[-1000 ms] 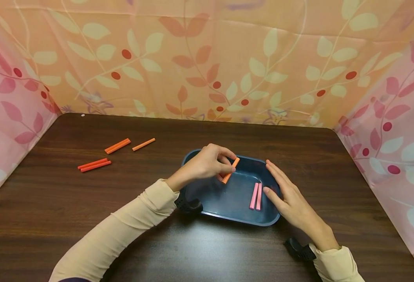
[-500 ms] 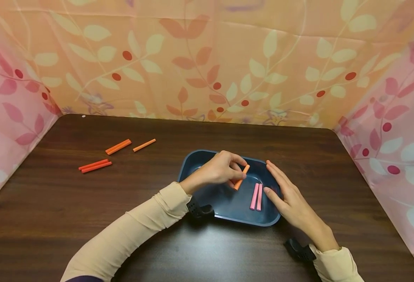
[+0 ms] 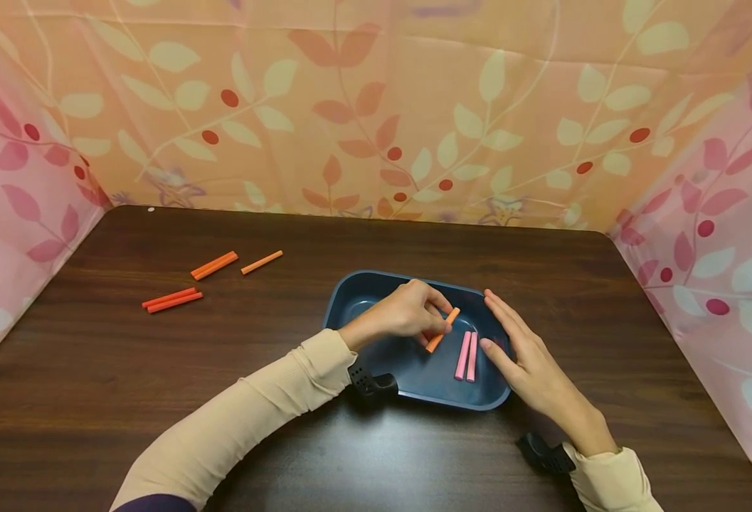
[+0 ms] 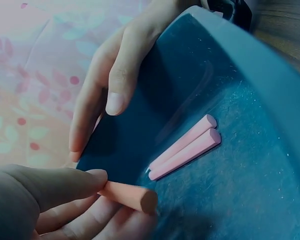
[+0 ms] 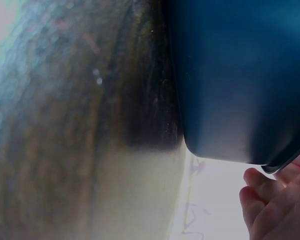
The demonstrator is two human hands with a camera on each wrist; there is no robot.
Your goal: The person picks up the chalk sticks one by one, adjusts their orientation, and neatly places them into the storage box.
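Broad tabletop (image 3: pixel 81 363) surrounds tray (image 3: pixel 414 370), right hand (image 3: pixel 532 366) at its rim (image 4: pixel 267 80)

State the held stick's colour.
The held stick is light orange, seen best in the head view.

Eight sticks are in view, two of each colour: two pink sticks (image 3: pixel 462 355) on the floor of the one tray (image 3: pixel 422 373), near its right edge; two red sticks (image 3: pixel 175 303) and two orange sticks (image 3: pixel 214 265) toward the far left corner of the one worktop (image 3: pixel 612 306); one light orange stick (image 3: pixel 262 262) between that corner and the tray, and one held light orange stick (image 4: pixel 130 195) over the tray. Hands number two, the left hand (image 3: pixel 410 309) and the right hand (image 3: pixel 532 363), and black wrist cameras (image 3: pixel 545 454) also two.
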